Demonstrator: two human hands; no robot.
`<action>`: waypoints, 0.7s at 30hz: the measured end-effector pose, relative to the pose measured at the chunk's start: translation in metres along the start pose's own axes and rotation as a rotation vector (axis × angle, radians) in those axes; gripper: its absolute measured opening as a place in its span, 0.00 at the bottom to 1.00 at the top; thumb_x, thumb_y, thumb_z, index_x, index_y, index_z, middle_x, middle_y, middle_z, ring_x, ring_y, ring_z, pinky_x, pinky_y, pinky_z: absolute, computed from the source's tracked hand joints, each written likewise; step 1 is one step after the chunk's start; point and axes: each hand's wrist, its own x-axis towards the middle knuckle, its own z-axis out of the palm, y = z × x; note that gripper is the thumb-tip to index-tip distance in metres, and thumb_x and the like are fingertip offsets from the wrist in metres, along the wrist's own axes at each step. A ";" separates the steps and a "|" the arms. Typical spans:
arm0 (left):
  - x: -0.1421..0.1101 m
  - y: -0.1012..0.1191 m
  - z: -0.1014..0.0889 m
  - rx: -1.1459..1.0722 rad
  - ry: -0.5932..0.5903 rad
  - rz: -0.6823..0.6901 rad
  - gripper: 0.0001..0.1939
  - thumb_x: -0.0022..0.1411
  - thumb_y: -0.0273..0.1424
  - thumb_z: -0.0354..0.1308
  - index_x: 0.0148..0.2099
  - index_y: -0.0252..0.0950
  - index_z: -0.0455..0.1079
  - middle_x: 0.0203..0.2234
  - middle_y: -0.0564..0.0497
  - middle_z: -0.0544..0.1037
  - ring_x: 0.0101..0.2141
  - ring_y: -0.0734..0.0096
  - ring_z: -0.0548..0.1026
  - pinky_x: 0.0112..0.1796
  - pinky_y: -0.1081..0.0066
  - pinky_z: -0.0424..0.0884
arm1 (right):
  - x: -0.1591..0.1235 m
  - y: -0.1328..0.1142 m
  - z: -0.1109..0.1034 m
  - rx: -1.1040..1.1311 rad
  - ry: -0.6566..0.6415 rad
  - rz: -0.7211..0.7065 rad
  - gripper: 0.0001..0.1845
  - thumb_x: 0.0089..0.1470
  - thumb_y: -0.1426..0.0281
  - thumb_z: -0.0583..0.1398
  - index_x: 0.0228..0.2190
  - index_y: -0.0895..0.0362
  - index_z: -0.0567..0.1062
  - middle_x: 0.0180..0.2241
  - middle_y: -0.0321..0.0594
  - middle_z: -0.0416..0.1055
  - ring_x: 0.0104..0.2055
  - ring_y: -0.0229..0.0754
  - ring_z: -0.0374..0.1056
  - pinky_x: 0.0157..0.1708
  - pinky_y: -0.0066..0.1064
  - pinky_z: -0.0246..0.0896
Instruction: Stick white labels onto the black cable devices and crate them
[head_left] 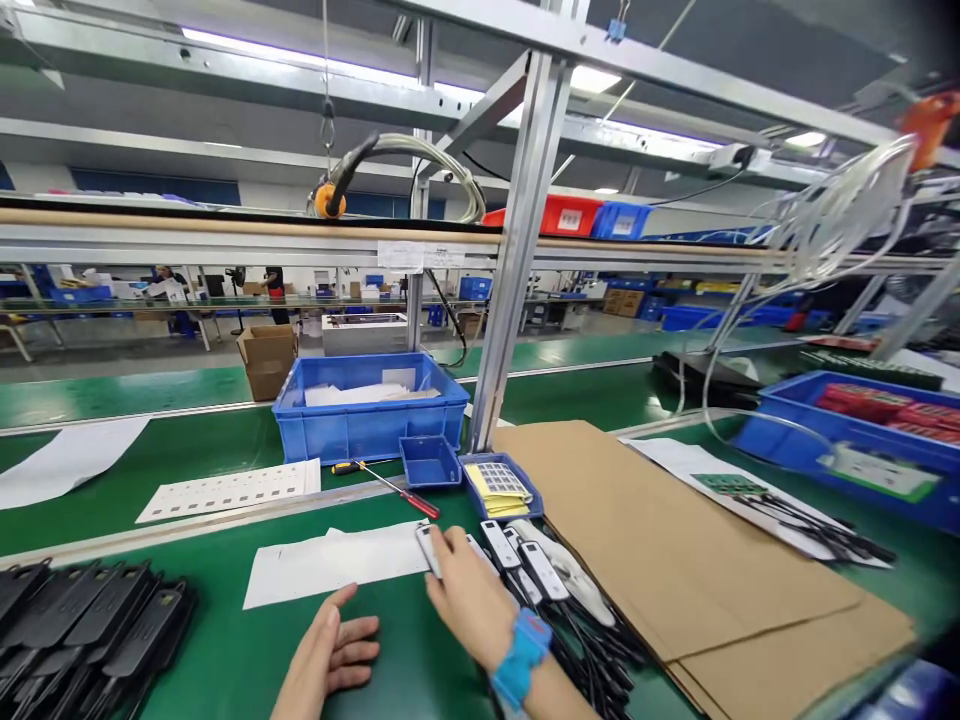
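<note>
On the green worktop (412,640), black cables (591,645) lie between right hand (469,605) and cardboard (675,540).

Left hand (330,650): one, bare, low in view, unoccupied; palm turned inward to the right, thumb (341,602) raised above, left fingers (356,652) slightly bent and parted, pointing right; lower part cut off by the bottom edge. Right hand (469,600): one, bare, reaching farther forward than the left, not touching it; back of the hand upward, right fingers (454,540) bent in a grip, directed forward and leftward; right forearm (559,695) slanting in from the bottom edge
</note>
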 end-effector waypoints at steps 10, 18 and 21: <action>0.001 -0.013 0.001 0.109 -0.030 0.066 0.38 0.46 0.61 0.59 0.47 0.35 0.70 0.34 0.42 0.78 0.30 0.67 0.75 0.30 0.69 0.70 | 0.046 0.015 0.010 -0.082 -0.071 -0.220 0.21 0.49 0.79 0.60 0.46 0.60 0.74 0.44 0.53 0.69 0.47 0.58 0.66 0.45 0.47 0.60; 0.014 -0.027 -0.010 0.158 -0.133 0.094 0.36 0.43 0.59 0.63 0.43 0.35 0.68 0.31 0.46 0.75 0.26 0.70 0.75 0.28 0.70 0.67 | 0.103 -0.014 0.048 0.334 -0.123 -0.412 0.19 0.25 0.65 0.74 0.18 0.56 0.70 0.24 0.35 0.64 0.32 0.47 0.67 0.31 0.35 0.60; 0.016 -0.034 -0.012 0.176 -0.156 0.103 0.34 0.44 0.57 0.63 0.42 0.35 0.68 0.31 0.46 0.76 0.26 0.69 0.75 0.28 0.69 0.67 | 0.109 -0.018 0.040 0.518 -0.140 -0.463 0.20 0.29 0.65 0.73 0.13 0.55 0.66 0.18 0.30 0.61 0.25 0.40 0.63 0.27 0.30 0.56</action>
